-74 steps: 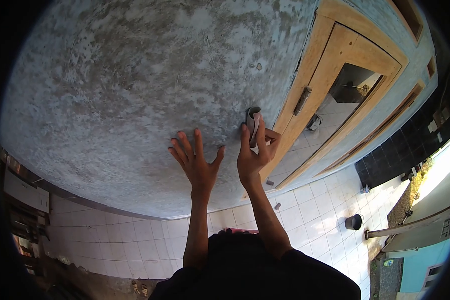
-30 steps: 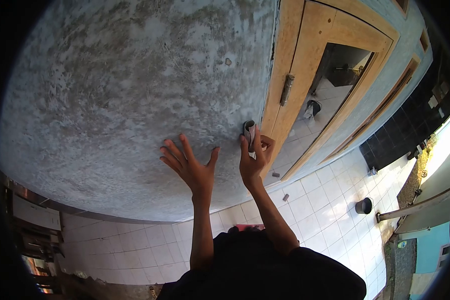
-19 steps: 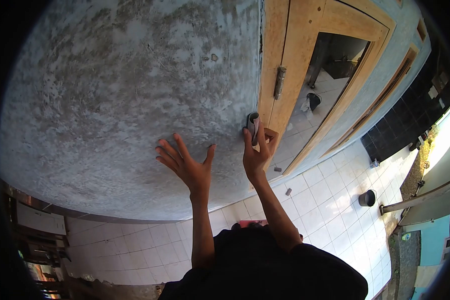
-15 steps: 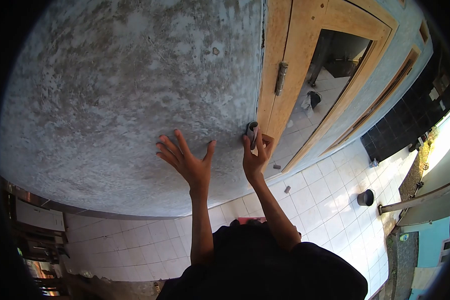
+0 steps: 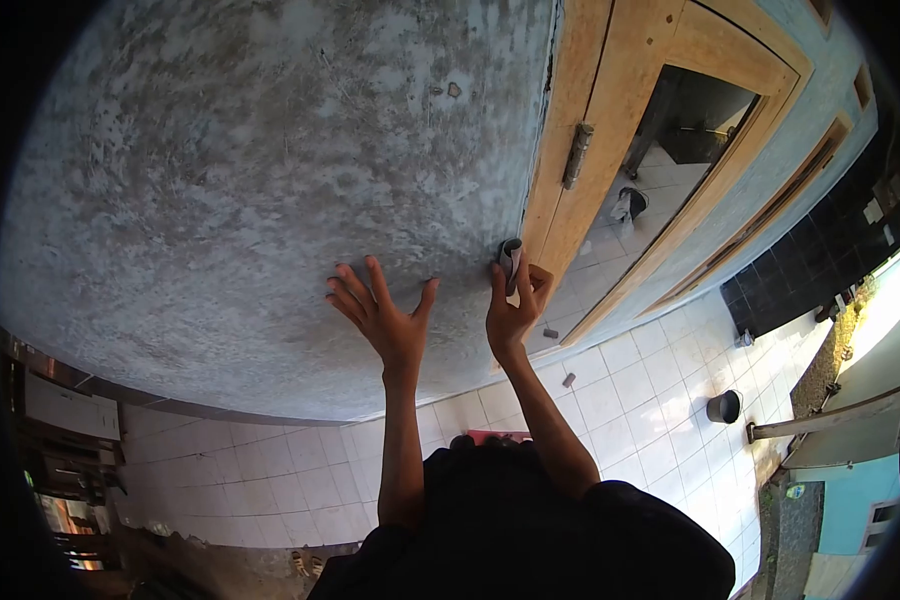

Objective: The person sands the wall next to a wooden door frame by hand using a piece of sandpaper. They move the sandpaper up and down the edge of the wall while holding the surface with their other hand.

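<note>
My left hand (image 5: 392, 328) rests against the patchy grey-blue wall (image 5: 270, 170), fingers spread, with nothing in it. To its right, my right hand (image 5: 511, 322) pinches a small curled piece of sandpaper (image 5: 510, 258), dark outside and paler inside. The sandpaper is at the wall surface, just left of the wooden frame (image 5: 548, 205). Part of it is hidden behind my fingers.
A metal hinge (image 5: 577, 156) sits on the wooden frame beside a glass pane (image 5: 660, 170). Below spreads a white tiled floor (image 5: 630, 430) with a dark bucket (image 5: 725, 406) and a small block (image 5: 568, 380). A wooden post (image 5: 820, 415) stands at right.
The camera view has shifted slightly, so the wall and frame appear farther right. My left hand sits a little farther right in view. Both hands keep the same pose.
</note>
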{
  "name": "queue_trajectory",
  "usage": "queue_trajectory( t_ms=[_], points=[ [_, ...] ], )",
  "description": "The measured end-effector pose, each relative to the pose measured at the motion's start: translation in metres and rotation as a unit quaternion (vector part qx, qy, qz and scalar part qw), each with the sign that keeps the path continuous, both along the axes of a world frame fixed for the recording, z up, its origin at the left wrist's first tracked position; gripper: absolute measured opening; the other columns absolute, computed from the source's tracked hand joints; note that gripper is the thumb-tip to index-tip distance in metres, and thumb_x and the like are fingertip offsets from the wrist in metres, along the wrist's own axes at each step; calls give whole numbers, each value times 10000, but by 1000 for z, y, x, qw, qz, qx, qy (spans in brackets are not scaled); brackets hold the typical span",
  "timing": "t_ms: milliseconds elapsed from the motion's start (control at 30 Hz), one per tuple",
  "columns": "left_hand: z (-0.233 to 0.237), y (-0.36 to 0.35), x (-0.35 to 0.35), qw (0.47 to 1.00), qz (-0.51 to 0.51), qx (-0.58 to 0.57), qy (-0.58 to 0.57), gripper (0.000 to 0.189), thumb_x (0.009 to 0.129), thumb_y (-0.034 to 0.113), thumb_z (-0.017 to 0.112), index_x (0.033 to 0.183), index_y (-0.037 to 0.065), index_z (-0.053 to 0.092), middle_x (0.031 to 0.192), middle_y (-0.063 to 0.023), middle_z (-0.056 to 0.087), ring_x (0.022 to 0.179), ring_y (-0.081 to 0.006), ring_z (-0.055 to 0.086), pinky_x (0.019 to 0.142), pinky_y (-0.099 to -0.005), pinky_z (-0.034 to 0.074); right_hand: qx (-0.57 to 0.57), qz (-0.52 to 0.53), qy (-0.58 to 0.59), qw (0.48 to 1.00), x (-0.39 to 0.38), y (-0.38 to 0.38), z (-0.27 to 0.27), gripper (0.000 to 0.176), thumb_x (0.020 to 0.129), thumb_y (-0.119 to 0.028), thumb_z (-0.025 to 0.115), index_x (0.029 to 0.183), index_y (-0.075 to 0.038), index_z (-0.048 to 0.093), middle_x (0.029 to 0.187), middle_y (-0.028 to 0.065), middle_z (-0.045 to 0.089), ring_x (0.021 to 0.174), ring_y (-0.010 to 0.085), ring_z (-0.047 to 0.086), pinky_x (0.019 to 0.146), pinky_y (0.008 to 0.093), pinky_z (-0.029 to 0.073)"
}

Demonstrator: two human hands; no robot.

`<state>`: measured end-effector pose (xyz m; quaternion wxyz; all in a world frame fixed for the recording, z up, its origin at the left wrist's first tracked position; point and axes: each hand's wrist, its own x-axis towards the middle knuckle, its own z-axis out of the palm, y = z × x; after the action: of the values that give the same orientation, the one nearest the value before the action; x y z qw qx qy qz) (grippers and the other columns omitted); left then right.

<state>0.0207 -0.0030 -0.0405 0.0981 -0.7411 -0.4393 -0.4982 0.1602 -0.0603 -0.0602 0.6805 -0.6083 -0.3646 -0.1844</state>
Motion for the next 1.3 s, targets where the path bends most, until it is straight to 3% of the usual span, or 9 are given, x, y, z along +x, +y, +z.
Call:
queue_trajectory(
  t_ms=[67,167,267,433,667,833,1067,1267,1300],
  points=[
    [-2,-1,1,1000,2,-6,-7,986,733,563,678,1452,110,179,1515,-186,-30,1384,-372,-117,1075,-608,2,28,-19,-30,999,2,3,18,470,751,-6,722,1201,-18,584,864,67,468,682,132,431,573,256,376],
    [-4,0,-1,1000,6,13,-2,975,738,554,679,1452,116,181,1518,-176,-26,1388,-358,-113,1081,-597,-2,38,-13,-29,999,5,5,42,459,758,-6,717,1198,-16,586,857,67,471,690,126,428,555,241,364],
    [-10,3,-4,1000,1,22,12,1006,729,543,697,1452,92,161,1507,-213,-23,1389,-370,-95,1075,-599,-10,28,-23,-42,998,5,6,31,456,759,-5,715,1196,-13,586,849,66,469,697,134,428,573,253,365],
    [-27,5,-5,1000,2,10,-12,951,729,561,683,1443,127,229,1521,-162,7,1399,-332,-68,1094,-575,21,31,-11,-48,998,7,8,10,461,757,-8,718,1198,-13,584,849,62,463,727,152,431,604,271,363],
    [-13,6,-19,1000,5,-19,-21,1031,708,546,713,1451,86,166,1509,-212,-1,1398,-351,-50,1094,-561,6,63,-22,-86,994,8,11,61,461,758,-12,717,1200,-13,583,863,57,444,733,149,422,579,260,338],
    [8,4,-26,997,0,-21,-72,1009,701,580,696,1447,111,204,1508,-213,15,1394,-373,-19,1092,-569,27,19,-14,-74,997,9,6,6,464,772,-23,711,1215,-20,575,866,53,434,726,146,419,581,257,348],
    [4,5,-23,997,1,-8,-74,1001,707,553,708,1448,108,201,1509,-209,2,1395,-368,-45,1091,-571,22,48,-27,-51,997,1,12,53,460,784,-23,697,1225,-20,566,875,54,433,743,145,418,603,260,350],
    [1,4,-27,998,7,-32,-51,1035,707,520,728,1457,99,151,1509,-209,-30,1388,-388,-66,1083,-589,26,-6,-1,-17,1000,-3,4,-6,433,826,-59,671,1240,-17,551,901,49,449,814,156,445,684,277,387],
    [-1,5,-27,998,8,-30,-51,1030,710,523,724,1457,100,154,1510,-208,-29,1388,-388,-63,1083,-589,30,17,-12,-43,999,0,7,-3,453,793,-22,689,1229,-21,563,896,52,440,765,153,419,611,265,352]
  ],
)
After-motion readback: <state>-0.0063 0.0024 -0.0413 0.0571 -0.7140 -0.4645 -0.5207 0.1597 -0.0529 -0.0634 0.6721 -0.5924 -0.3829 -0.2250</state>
